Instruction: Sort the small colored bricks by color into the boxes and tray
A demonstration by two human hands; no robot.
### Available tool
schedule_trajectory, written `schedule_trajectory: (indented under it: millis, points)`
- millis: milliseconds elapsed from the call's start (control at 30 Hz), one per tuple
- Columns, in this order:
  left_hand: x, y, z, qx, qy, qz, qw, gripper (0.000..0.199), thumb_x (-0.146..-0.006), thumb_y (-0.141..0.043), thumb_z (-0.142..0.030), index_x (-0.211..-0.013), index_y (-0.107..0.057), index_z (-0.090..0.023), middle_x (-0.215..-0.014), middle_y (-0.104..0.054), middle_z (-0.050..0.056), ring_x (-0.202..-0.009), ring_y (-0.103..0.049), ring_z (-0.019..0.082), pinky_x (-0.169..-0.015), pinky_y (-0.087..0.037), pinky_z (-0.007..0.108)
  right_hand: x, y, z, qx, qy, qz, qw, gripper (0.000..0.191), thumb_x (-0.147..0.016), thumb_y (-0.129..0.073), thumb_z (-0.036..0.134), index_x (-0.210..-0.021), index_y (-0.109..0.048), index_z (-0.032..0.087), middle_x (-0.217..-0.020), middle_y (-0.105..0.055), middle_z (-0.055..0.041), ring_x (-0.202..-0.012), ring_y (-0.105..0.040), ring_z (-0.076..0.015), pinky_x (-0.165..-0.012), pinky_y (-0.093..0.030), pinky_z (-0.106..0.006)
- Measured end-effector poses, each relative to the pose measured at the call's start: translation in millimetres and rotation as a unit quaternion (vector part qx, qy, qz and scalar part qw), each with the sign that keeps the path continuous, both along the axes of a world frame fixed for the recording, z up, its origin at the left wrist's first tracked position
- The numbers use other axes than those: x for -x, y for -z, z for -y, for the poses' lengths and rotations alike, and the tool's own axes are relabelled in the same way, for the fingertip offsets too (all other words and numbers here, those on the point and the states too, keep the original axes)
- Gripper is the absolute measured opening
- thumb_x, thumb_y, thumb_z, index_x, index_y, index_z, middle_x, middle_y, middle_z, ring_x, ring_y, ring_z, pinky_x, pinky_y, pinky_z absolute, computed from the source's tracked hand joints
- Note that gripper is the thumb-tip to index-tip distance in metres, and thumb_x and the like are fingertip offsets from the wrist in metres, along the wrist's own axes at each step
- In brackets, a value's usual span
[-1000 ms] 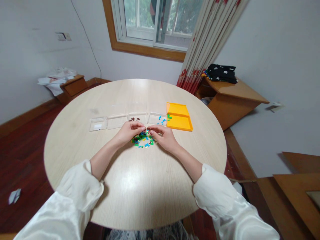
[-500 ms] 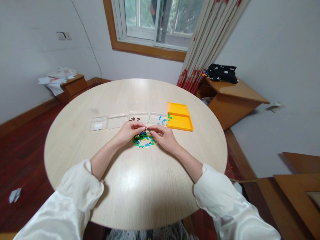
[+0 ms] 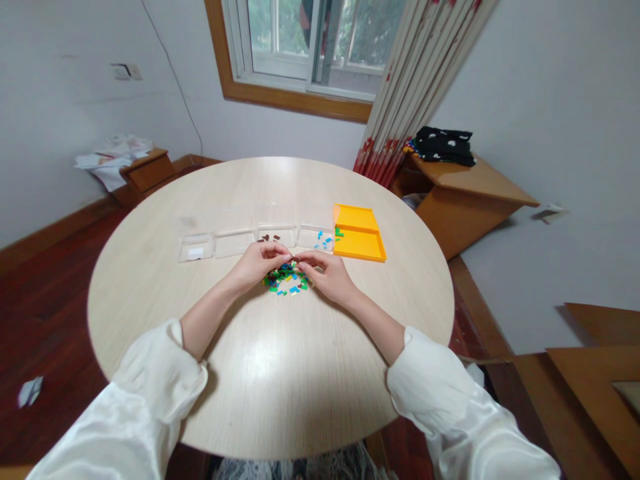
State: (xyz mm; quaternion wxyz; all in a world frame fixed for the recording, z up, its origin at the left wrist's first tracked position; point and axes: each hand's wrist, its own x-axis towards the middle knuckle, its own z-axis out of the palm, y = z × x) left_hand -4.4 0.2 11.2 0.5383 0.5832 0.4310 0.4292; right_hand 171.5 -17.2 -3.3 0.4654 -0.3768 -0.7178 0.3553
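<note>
Over a heap of small toy bricks (image 3: 290,279), mostly green and blue with some yellow and white, my two hands meet at the fingertips. My left hand (image 3: 260,265) is closed in a pinch on a small dark brown brick (image 3: 295,258). From the other side, my right hand (image 3: 329,275) pinches the same brick, its fingers curled. The brick is tiny and largely hidden by the fingers. Just beyond the hands, a clear plastic box (image 3: 259,231) holds several brown bricks, and the clear box (image 3: 299,239) to its right holds several blue ones.
An open orange box (image 3: 367,248) has green bricks at its left side. Two more clear boxes stand left, one (image 3: 235,243) beside another (image 3: 183,252) with a white piece inside. All rest on a round wooden table (image 3: 280,373). Behind are a window and a curtain (image 3: 400,87).
Both hands stay nearly in place, with the fingertips shifting slightly around the brown brick. The bricks in the boxes look the same.
</note>
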Motion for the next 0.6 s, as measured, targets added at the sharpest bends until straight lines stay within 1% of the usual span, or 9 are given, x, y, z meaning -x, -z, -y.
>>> schedule_trajectory:
  millis: [400, 600]
  points:
    - [-2.0, -3.1, 1.8, 0.002, -0.017, 0.013, 1.0, 0.031, -0.053, -0.077, -0.039, -0.065, -0.065, -0.013, -0.062, -0.063, 0.001, -0.058, -0.053, 0.011, -0.058, -0.039, 0.024, 1.0, 0.0, -0.8, 0.028, -0.008, -0.034, 0.999, 0.017, -0.077, -0.059, 0.023, -0.09, -0.069, 0.019, -0.092, -0.071, -0.0051, -0.081, -0.066, -0.0136, -0.077, -0.053, -0.03]
    - [-2.6, -3.7, 2.2, 0.001, -0.028, 0.011, 1.0, 0.032, -0.052, -0.078, -0.04, -0.064, -0.065, -0.013, -0.061, -0.062, 0.001, -0.057, -0.053, 0.011, -0.057, -0.04, 0.024, 0.9, -0.4, -0.8, 0.038, -0.006, -0.046, 0.998, 0.016, -0.076, -0.061, 0.025, -0.09, -0.069, 0.02, -0.091, -0.071, -0.0049, -0.081, -0.066, -0.0142, -0.078, -0.053, -0.031]
